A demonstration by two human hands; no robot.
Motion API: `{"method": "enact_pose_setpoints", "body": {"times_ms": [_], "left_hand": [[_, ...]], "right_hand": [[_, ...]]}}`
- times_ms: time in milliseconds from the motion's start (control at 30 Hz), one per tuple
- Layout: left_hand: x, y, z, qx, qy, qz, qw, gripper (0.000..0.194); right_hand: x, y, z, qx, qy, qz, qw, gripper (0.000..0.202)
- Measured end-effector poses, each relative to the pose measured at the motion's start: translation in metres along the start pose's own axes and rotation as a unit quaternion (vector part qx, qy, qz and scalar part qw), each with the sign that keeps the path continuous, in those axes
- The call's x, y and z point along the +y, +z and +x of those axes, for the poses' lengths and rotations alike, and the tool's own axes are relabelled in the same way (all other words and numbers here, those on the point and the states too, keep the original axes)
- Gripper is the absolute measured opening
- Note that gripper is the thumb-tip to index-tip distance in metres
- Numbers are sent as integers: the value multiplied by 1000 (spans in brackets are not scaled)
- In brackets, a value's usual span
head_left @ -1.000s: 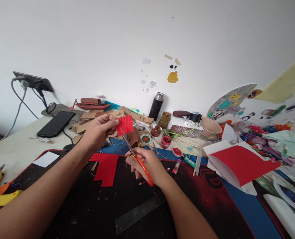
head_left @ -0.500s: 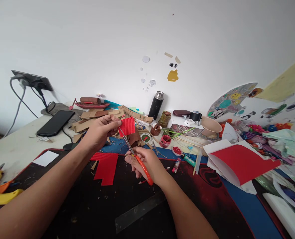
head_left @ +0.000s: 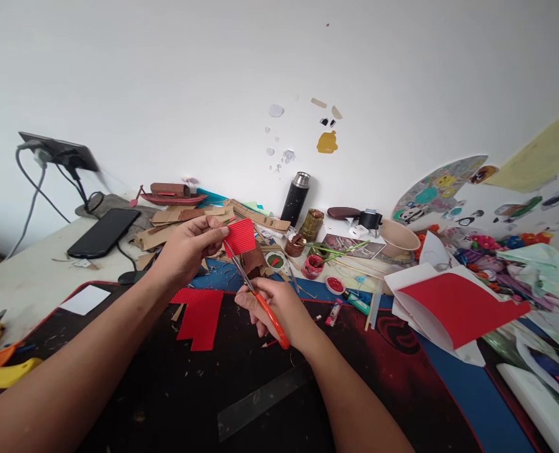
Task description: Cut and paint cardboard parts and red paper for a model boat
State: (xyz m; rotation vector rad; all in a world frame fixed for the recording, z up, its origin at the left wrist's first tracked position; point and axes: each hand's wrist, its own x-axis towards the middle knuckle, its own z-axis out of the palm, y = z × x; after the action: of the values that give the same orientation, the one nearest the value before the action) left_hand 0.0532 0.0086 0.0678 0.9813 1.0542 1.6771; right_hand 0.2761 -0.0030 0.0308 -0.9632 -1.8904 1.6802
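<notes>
Between thumb and fingers, my left hand (head_left: 195, 242) pinches the left edge of a small red corrugated piece (head_left: 242, 236), held up above the mat. My right hand (head_left: 274, 308) is wrapped round orange-handled scissors (head_left: 271, 316), whose blades point up and left and touch the lower left edge of the red piece. Whether the blades are fully closed is hard to tell. A larger red corrugated sheet (head_left: 201, 321) lies on the dark mat (head_left: 175, 396) below my left hand. A clear ruler (head_left: 260, 402) lies nearer to me, partly behind my right forearm.
Cardboard scraps (head_left: 166, 216), a black flask (head_left: 295, 200) and small paint pots (head_left: 312, 266) stand along the wall. A phone (head_left: 104, 233) lies at left, above a yellow tool (head_left: 8, 373). Red paper (head_left: 459, 308) and craft clutter fill the right.
</notes>
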Motion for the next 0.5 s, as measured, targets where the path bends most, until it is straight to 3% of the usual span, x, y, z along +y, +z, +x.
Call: {"method": "enact_pose_setpoints", "body": {"times_ms": [500], "left_hand": [[0,1,-1,5,-4,-1,1000,31]], "right_hand": [[0,-1,0,11,1,-19,1000,49]]}}
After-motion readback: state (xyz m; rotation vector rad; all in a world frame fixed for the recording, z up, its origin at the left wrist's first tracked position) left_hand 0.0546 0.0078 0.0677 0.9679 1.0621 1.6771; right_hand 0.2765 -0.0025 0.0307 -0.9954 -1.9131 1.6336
